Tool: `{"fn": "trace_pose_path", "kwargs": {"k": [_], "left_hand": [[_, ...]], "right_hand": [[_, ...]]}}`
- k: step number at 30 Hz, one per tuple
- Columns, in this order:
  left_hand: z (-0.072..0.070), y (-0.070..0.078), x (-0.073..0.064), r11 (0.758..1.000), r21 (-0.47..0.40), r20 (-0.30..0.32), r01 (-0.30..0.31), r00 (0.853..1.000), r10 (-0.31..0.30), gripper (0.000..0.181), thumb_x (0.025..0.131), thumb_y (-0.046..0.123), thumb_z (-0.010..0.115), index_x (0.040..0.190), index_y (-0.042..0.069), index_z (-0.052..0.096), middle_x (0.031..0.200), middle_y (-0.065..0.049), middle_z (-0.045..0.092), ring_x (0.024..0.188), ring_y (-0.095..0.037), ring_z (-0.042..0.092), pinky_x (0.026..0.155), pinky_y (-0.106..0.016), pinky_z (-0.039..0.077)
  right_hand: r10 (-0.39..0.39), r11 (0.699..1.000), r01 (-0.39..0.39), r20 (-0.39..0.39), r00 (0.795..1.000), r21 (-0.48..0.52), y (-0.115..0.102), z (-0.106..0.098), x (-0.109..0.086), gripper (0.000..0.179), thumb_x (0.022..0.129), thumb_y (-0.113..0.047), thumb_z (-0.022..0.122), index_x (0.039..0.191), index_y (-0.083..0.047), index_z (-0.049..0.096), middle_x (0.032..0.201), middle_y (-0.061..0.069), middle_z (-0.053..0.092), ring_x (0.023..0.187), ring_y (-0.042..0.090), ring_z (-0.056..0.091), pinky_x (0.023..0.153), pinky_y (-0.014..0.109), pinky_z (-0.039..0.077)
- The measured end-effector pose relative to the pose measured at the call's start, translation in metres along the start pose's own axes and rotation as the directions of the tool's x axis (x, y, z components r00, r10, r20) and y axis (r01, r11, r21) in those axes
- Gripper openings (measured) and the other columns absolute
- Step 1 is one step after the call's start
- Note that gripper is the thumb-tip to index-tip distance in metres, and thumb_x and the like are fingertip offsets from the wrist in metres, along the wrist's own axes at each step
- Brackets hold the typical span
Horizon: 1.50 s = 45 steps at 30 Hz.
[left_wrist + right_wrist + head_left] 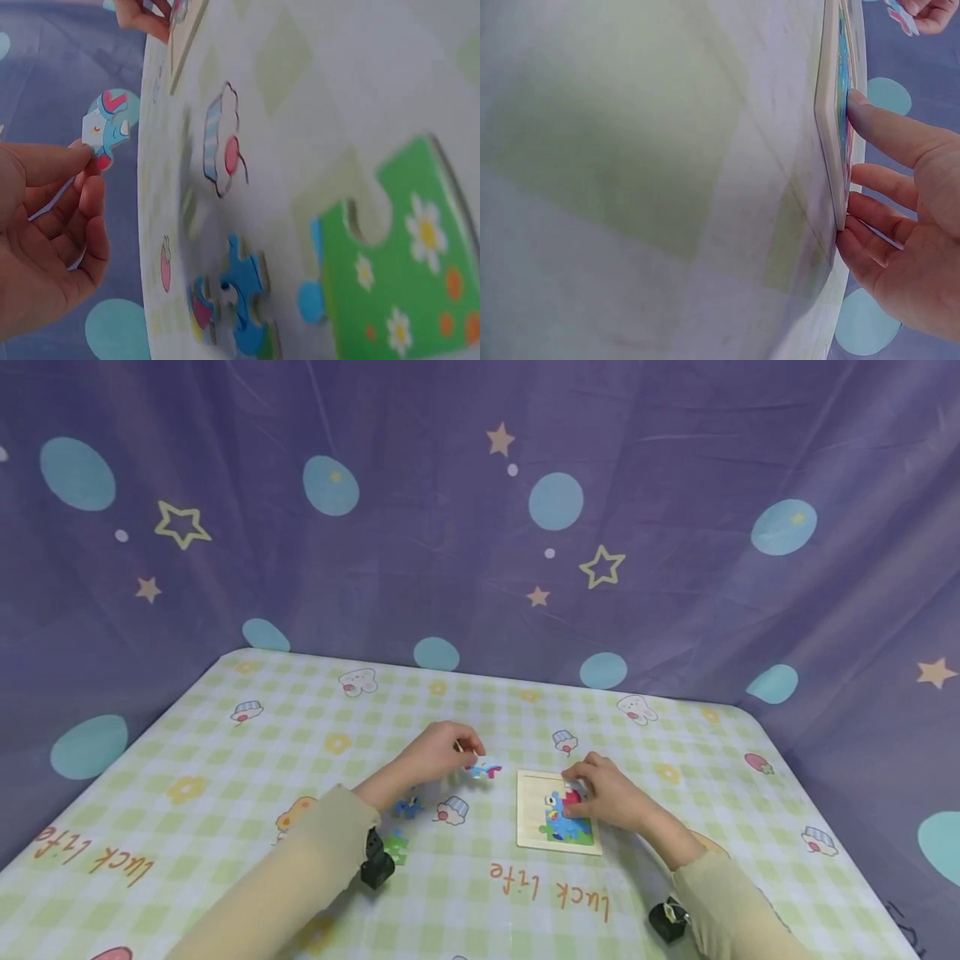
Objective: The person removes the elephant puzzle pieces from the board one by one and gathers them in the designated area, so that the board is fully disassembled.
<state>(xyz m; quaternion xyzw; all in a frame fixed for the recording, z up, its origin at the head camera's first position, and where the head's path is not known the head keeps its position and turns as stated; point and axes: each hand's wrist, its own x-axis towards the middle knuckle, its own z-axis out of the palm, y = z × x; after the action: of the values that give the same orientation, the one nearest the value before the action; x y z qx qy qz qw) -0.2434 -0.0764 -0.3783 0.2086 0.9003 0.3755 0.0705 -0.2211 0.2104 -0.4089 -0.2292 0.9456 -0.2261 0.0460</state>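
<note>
My left hand [441,752] pinches a blue, white and red puzzle piece [112,133] between thumb and fingers, held above the table left of the puzzle board. The wooden puzzle board [531,814] lies flat, with blue, red and green pieces fitted in its right part and bare wood at its left. My right hand [613,793] rests at the board's right side. Its thumb [889,133] presses on the fitted pieces, while the other fingertips touch the board's edge in the right wrist view.
Loose on the table under my left forearm lie a blue puzzle piece [408,808] and a green piece with white flowers [397,270]. The checked tablecloth [465,902] has printed drawings and lettering. Behind the table hangs a purple curtain [435,560].
</note>
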Motion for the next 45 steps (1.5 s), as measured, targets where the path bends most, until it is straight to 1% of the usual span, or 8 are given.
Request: {"fn": "trace_pose_path", "kwargs": {"k": [5, 11, 17, 22, 26, 30, 37, 45], "left_hand": [[-0.003, -0.007, -0.003, 1.0, 0.009, -0.004, 0.008, 1.0, -0.008, 0.01, 0.083, 0.007, 0.059, 0.087, 0.012, 0.067, 0.079, 0.005, 0.062, 0.067, -0.009, 0.055, 0.063, -0.026, 0.044], [-0.007, -0.014, -0.007, 1.0, 0.003, -0.007, -0.024, 1.0, 0.024, 0.009, 0.083, 0.006, 0.059, 0.086, 0.011, 0.065, 0.081, 0.002, 0.063, 0.068, -0.01, 0.054, 0.06, -0.026, 0.044], [-0.011, -0.022, -0.008, 1.0, 0.023, -0.007, 0.002, 1.0, -0.002, 0.009, 0.082, 0.006, 0.059, 0.086, 0.009, 0.067, 0.079, 0.002, 0.062, 0.067, -0.011, 0.052, 0.057, -0.026, 0.043], [-0.01, -0.028, -0.007, 0.999, 0.036, -0.006, 0.026, 1.0, -0.026, 0.009, 0.082, 0.006, 0.06, 0.084, 0.009, 0.067, 0.078, 0.002, 0.062, 0.067, -0.012, 0.051, 0.056, -0.025, 0.043], [-0.009, -0.03, -0.007, 0.998, 0.032, 0.001, 0.056, 0.998, -0.056, 0.009, 0.082, 0.006, 0.06, 0.084, 0.009, 0.067, 0.079, 0.002, 0.062, 0.065, -0.013, 0.05, 0.054, -0.026, 0.043], [-0.01, -0.031, -0.006, 0.997, 0.033, 0.012, 0.071, 0.997, -0.072, 0.008, 0.082, 0.005, 0.06, 0.084, 0.009, 0.067, 0.077, 0.002, 0.061, 0.064, -0.013, 0.05, 0.054, -0.026, 0.042], [-0.008, -0.032, -0.004, 0.995, 0.046, 0.017, 0.094, 0.995, -0.095, 0.008, 0.082, 0.006, 0.061, 0.084, 0.009, 0.067, 0.078, 0.001, 0.062, 0.063, -0.013, 0.05, 0.056, -0.025, 0.042], [-0.005, -0.036, 0.0, 0.991, 0.11, 0.018, 0.08, 0.996, -0.083, 0.007, 0.08, 0.006, 0.063, 0.082, 0.011, 0.068, 0.078, 0.001, 0.064, 0.063, -0.012, 0.05, 0.057, -0.024, 0.042]], "right_hand": [[-0.011, 1.0, 0.011, -0.003, 1.0, -0.005, -0.001, -0.001, 0.0, 0.05, 0.07, -0.03, 0.077, 0.11, -0.005, 0.061, 0.094, 0.002, 0.05, 0.08, 0.014, 0.037, 0.071, 0.029, 0.034], [-0.027, 1.0, 0.027, -0.003, 1.0, 0.007, -0.001, -0.002, -0.001, 0.05, 0.07, -0.029, 0.077, 0.11, -0.004, 0.061, 0.095, 0.003, 0.05, 0.079, 0.014, 0.037, 0.071, 0.029, 0.034], [-0.031, 0.999, 0.031, -0.006, 0.999, 0.007, 0.001, -0.003, 0.0, 0.051, 0.07, -0.03, 0.077, 0.111, -0.004, 0.061, 0.096, 0.003, 0.05, 0.081, 0.014, 0.037, 0.072, 0.03, 0.035], [-0.029, 0.999, 0.029, -0.008, 1.0, 0.014, 0.002, -0.002, 0.0, 0.051, 0.07, -0.031, 0.077, 0.111, -0.005, 0.061, 0.096, 0.002, 0.05, 0.083, 0.015, 0.038, 0.074, 0.031, 0.036], [-0.028, 0.999, 0.028, -0.005, 1.0, 0.019, 0.003, -0.001, -0.001, 0.051, 0.071, -0.031, 0.076, 0.111, -0.005, 0.061, 0.096, 0.002, 0.05, 0.084, 0.015, 0.039, 0.074, 0.031, 0.036], [-0.034, 0.999, 0.034, -0.01, 0.999, 0.013, 0.003, -0.001, -0.001, 0.051, 0.07, -0.031, 0.077, 0.111, -0.005, 0.061, 0.096, 0.002, 0.05, 0.085, 0.015, 0.039, 0.075, 0.032, 0.037], [-0.028, 1.0, 0.028, -0.013, 1.0, 0.003, 0.002, -0.001, -0.001, 0.051, 0.07, -0.031, 0.077, 0.111, -0.005, 0.061, 0.093, 0.001, 0.049, 0.085, 0.015, 0.039, 0.076, 0.032, 0.037], [-0.036, 0.999, 0.036, -0.012, 0.999, 0.001, 0.001, -0.002, -0.001, 0.05, 0.07, -0.03, 0.077, 0.111, -0.004, 0.061, 0.093, 0.002, 0.049, 0.084, 0.015, 0.038, 0.074, 0.031, 0.036]]}}
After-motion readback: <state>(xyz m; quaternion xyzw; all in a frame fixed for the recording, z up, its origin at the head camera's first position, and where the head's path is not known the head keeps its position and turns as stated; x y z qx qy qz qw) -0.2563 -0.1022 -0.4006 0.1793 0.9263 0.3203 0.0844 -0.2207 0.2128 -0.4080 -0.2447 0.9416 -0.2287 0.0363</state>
